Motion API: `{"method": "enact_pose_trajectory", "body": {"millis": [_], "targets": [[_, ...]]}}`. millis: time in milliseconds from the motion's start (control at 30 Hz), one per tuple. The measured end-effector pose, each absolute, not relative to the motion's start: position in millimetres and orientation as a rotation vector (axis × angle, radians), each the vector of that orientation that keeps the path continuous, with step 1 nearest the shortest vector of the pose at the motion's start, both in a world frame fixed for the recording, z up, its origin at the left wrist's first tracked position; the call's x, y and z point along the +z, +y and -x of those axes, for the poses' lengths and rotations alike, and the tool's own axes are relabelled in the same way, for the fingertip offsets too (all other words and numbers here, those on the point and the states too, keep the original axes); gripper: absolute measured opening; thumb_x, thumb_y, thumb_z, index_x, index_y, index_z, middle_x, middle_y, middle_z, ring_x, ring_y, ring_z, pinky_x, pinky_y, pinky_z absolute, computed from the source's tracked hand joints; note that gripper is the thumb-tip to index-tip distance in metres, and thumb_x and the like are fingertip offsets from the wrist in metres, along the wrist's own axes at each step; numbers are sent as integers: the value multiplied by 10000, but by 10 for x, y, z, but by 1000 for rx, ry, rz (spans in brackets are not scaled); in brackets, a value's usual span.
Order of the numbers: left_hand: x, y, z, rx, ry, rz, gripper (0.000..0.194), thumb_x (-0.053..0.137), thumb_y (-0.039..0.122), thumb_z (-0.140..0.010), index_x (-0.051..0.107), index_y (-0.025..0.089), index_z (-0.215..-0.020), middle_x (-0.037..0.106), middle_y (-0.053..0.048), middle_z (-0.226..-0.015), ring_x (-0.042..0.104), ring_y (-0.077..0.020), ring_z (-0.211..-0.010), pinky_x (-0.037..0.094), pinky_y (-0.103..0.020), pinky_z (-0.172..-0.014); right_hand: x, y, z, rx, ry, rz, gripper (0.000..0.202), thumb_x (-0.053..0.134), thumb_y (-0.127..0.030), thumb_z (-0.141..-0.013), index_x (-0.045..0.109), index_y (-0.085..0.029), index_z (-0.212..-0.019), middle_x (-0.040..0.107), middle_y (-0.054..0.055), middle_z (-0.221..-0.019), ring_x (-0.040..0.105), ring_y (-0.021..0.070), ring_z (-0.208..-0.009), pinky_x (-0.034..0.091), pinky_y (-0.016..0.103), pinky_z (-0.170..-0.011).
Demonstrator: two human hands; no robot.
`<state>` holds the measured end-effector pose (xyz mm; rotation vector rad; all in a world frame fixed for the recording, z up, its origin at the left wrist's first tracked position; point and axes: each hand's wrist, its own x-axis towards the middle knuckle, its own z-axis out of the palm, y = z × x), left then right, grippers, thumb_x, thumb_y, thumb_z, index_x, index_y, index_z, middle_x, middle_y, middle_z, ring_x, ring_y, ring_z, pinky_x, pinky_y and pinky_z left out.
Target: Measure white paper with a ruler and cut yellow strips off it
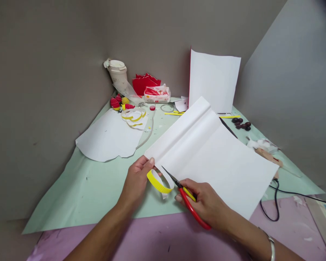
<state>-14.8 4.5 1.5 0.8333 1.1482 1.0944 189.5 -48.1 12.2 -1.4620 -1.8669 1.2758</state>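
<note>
My left hand (137, 180) pinches the near left edge of a large white sheet (220, 159), which has a fold line along its left part. A curled yellow corrugated paper strip (160, 183) with a white back hangs at that edge, beside my left fingers. My right hand (205, 201) grips scissors (188, 203) with red and yellow handles. Their dark blades lie close to the sheet's edge, by the curled strip; whether they touch the paper I cannot tell.
A white cut sheet (114, 137) with yellow curls (134, 117) lies left. Behind stand a lidded cup (118, 72), a tissue pack (157, 94), red paper (145, 83) and an upright white sheet (214, 81). On the right are dark round objects (241, 124), a glue gun (268, 156) and its cable (277, 206).
</note>
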Motion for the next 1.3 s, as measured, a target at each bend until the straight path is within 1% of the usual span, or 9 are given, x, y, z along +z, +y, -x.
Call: {"method": "enact_pose_trajectory", "body": {"millis": [200,367,667,800,1000,1167,1300], "targets": [[26,39,126,1102,1271,-914,321,683,471,-837,615,184,-711,604,38,-618,501,-103,-519,399,-211,-534,109,-498,-1870,1321,-1828,1480,144,607,-351,-895,612,-208,-878,494,-61,-638,403,116,-580,334,228,-552],[44,30,93,1104,1319,-904,280,662,441,-849,625,191,-729,587,46,-584,466,-104,-497,372,-214,-504,88,-520,-1849,1318,-1815,1482,144,602,-346,-896,609,-205,-870,483,-61,-638,386,116,-582,321,229,-548],[88,1,80,1129,1355,-925,268,669,424,-829,635,191,-702,593,40,-575,474,-114,-488,373,-227,-508,119,-521,-1847,1319,-1809,1490,140,613,-345,-882,609,-211,-843,476,-62,-638,393,121,-585,319,230,-553],[75,0,89,1142,1360,-950,287,671,429,-825,619,194,-670,588,39,-570,474,-114,-494,377,-227,-515,113,-519,-1853,1298,-1823,1522,138,621,-346,-875,607,-209,-881,482,-65,-631,408,122,-577,323,238,-562],[53,2,89,1152,1336,-966,268,670,422,-836,635,191,-706,589,37,-590,488,-113,-527,398,-217,-532,144,-521,-1870,1413,-1772,1549,123,625,-330,-877,588,-214,-895,444,-81,-614,377,117,-574,314,238,-559],[70,-11,81,1111,1346,-962,343,642,441,-856,583,191,-628,549,42,-528,450,-104,-470,370,-216,-480,151,-522,-1855,1425,-1759,1544,140,637,-342,-876,591,-212,-900,428,-84,-620,372,115,-583,294,239,-557],[53,-17,77,1091,1328,-963,325,647,449,-858,588,193,-666,566,42,-562,459,-102,-492,378,-212,-487,118,-513,-1846,1428,-1744,1519,165,633,-366,-881,592,-206,-889,442,-78,-623,360,114,-579,296,242,-554]]}}
